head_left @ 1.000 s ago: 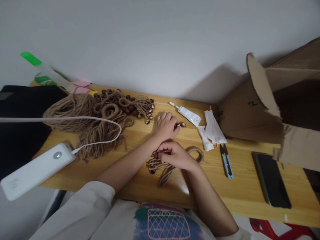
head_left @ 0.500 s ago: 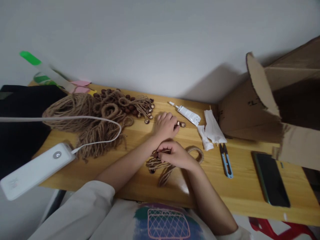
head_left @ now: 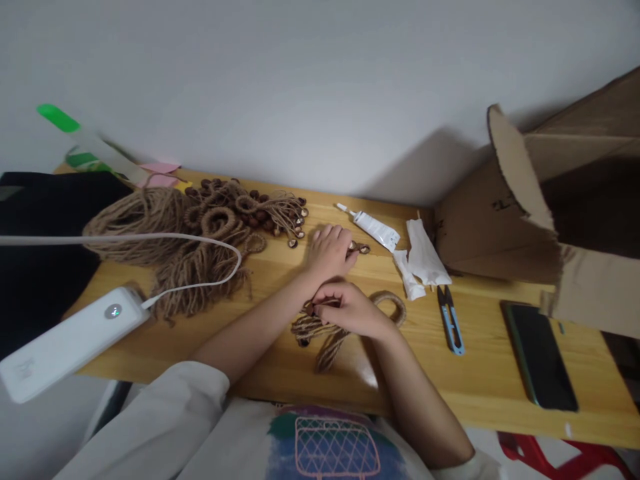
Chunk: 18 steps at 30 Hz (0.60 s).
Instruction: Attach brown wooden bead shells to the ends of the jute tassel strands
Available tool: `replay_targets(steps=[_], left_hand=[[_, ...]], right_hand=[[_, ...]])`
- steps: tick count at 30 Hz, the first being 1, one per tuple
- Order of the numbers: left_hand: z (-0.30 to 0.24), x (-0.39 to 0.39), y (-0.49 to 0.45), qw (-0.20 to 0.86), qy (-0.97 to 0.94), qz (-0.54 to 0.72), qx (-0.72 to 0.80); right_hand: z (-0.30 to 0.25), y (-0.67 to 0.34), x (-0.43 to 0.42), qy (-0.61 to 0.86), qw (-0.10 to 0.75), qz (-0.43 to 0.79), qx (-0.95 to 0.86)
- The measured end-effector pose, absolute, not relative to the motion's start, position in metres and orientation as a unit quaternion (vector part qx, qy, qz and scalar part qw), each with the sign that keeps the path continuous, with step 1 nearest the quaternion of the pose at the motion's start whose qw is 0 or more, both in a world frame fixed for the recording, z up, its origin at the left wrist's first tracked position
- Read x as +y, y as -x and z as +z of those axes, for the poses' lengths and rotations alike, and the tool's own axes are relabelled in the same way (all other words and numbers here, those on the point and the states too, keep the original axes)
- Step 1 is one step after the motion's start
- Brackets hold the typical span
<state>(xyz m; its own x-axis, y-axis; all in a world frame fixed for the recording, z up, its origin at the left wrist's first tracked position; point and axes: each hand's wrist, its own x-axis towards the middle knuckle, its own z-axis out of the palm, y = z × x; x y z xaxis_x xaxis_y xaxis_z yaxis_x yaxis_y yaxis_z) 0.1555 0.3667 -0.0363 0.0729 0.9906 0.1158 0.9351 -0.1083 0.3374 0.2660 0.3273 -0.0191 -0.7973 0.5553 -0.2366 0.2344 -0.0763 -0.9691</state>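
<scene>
My left hand (head_left: 330,250) lies palm down on the table, fingers stretched out. By its thumb side are small brown shell halves (head_left: 365,249) with pale insides; whether the palm covers more is hidden. Nearer to me, my right hand (head_left: 350,310) has its thumb and fingers closed on a small brown shell piece (head_left: 309,307) at the end of a cord. The twine tassel (head_left: 327,350) spreads out below that hand over the tabletop. A twine-wrapped ring (head_left: 395,303) shows just beyond the right wrist.
At the left are a twine hank (head_left: 140,223) and a heap of twine rings with brown shells (head_left: 260,213). A white power bank (head_left: 70,343) trails a cable. Rightward lie a glue tube (head_left: 377,230), white tissue (head_left: 425,253), blue thread snips (head_left: 453,323), a phone (head_left: 540,357) and a cardboard box (head_left: 500,227).
Both hands keep their places and grips. The view has shifted very slightly, and the power bank's small display looks different.
</scene>
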Motion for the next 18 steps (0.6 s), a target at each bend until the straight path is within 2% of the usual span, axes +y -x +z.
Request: replay_targets(steps=[6, 13, 18], left_hand=[[-0.0355, 0.3658, -0.1545, 0.097, -0.729, 0.175, 0.654], [-0.0381, 0.3657, -0.1530, 0.115, -0.803, 0.199, 0.550], [-0.0387, 0.3670, -0.1538, 0.126, -0.799, 0.194, 0.556]], right_hand=[[-0.0186, -0.2660, 0.3277, 0.299, 0.116, 0.660, -0.680], [-0.0180, -0.2658, 0.3271, 0.307, 0.106, 0.649, -0.688], [-0.0179, -0.2653, 0.3275, 0.308, 0.103, 0.653, -0.684]])
